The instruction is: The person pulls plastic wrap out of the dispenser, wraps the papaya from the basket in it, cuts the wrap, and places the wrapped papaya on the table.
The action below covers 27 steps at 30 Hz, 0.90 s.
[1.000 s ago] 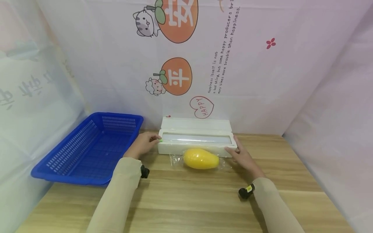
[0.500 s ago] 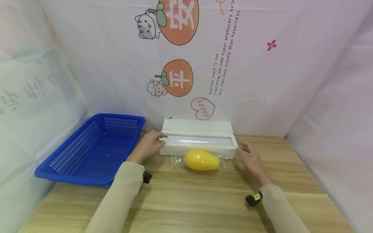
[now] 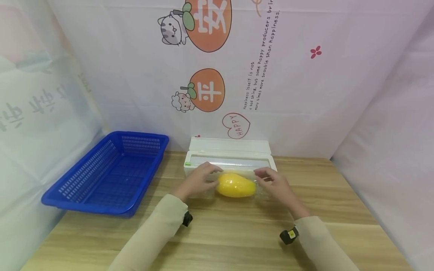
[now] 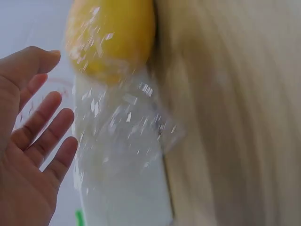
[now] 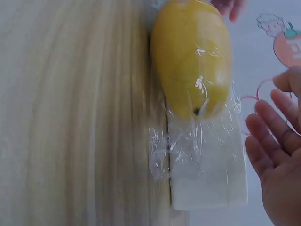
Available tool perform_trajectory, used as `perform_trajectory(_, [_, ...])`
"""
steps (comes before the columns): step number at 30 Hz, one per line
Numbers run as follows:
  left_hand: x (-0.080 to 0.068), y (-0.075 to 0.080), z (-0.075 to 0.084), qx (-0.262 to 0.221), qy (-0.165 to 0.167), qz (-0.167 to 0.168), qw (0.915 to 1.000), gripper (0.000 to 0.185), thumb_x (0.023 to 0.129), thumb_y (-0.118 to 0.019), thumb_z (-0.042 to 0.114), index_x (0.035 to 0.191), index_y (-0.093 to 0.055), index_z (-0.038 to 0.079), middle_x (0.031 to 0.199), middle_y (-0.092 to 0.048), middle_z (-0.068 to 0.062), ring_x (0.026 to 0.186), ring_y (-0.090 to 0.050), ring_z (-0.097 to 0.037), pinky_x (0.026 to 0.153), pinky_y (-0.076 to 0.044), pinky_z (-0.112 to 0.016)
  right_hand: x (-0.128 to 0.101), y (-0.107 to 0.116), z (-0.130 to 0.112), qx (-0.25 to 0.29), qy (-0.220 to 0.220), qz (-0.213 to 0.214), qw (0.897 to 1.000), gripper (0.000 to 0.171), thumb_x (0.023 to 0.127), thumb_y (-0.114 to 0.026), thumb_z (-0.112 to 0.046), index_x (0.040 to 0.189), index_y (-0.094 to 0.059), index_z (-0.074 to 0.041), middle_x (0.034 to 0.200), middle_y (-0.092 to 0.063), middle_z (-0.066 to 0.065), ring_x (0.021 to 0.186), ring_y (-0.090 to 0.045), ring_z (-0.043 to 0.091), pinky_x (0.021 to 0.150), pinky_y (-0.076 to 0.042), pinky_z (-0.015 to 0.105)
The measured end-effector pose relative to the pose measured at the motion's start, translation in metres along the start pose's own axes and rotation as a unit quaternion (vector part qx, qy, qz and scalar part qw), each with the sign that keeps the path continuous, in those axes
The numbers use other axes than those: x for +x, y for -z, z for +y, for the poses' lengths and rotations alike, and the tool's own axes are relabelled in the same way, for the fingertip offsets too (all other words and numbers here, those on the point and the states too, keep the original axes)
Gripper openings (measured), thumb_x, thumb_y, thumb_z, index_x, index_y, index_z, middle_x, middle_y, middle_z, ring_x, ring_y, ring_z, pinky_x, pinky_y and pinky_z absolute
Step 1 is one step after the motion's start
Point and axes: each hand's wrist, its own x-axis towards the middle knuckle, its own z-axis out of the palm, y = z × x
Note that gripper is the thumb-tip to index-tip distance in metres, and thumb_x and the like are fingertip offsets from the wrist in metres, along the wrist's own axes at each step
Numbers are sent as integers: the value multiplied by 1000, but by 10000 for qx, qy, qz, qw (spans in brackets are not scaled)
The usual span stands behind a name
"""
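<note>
A yellow mango-like fruit (image 3: 236,185) lies wrapped in clear plastic film (image 5: 188,146) against the front of a white cling film box (image 3: 266,164). The box's lid (image 3: 230,145) is raised, and a roll shows inside. My left hand (image 3: 200,180) is at the fruit's left end, fingers loosely bent and spread. At the other end my right hand (image 3: 272,182) hovers beside the loose film, its fingers apart. Both wrist views show relaxed fingers with nothing gripped. A green slide cutter (image 3: 188,163) sits at the box's left end.
To the left stands a blue perforated basket (image 3: 135,192) with nothing in it. The wooden table (image 3: 230,237) spreads in front of the box. A printed white cloth (image 3: 288,94) hangs right behind the box, with more cloth on both sides.
My left hand has left the box's left end and moved right to the fruit. My right hand let go of the box's right end and came inward beside the fruit.
</note>
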Motion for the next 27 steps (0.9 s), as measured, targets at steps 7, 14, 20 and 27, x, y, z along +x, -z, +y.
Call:
perform_trajectory(7, [0, -15, 7, -61, 429, -316, 9986, 43, 93, -74, 22, 133, -60, 14, 125, -56, -5, 112, -55, -20, 99, -47, -37, -1, -20, 1, -420, 390, -520, 9970, 41, 92, -75, -28, 126, -65, -6, 121, -67, 7, 109, -62, 26, 93, -52, 48])
perform_trajectory(14, [0, -22, 10, -116, 831, -487, 9953, 57, 86, -81, 28, 136, -55, 17, 130, -54, -3, 118, -52, -17, 104, -44, -37, -4, -30, 2, -925, 570, -619, 9922, 57, 81, -85, -31, 130, -62, -12, 130, -60, 3, 118, -55, 24, 99, -48, 47])
perform_trajectory(20, [1, -31, 7, 351, 754, -480, 9954, 66, 80, -86, 35, 134, -52, 18, 128, -54, -6, 117, -53, -20, 105, -44, -37, -7, -33, 2, -1119, 782, -684, 9883, 67, 78, -88, -23, 135, -56, -7, 135, -57, 8, 123, -52, 29, 105, -43, 52])
perform_trajectory(27, [-4, -34, 9, 600, 444, -519, 9959, 69, 76, -89, 38, 130, -53, 14, 132, -53, -7, 121, -53, -22, 106, -43, -37, -13, -29, 1, -1081, 688, -897, 9877, 64, 77, -89, -28, 132, -59, -12, 131, -58, 4, 120, -54, 24, 103, -45, 50])
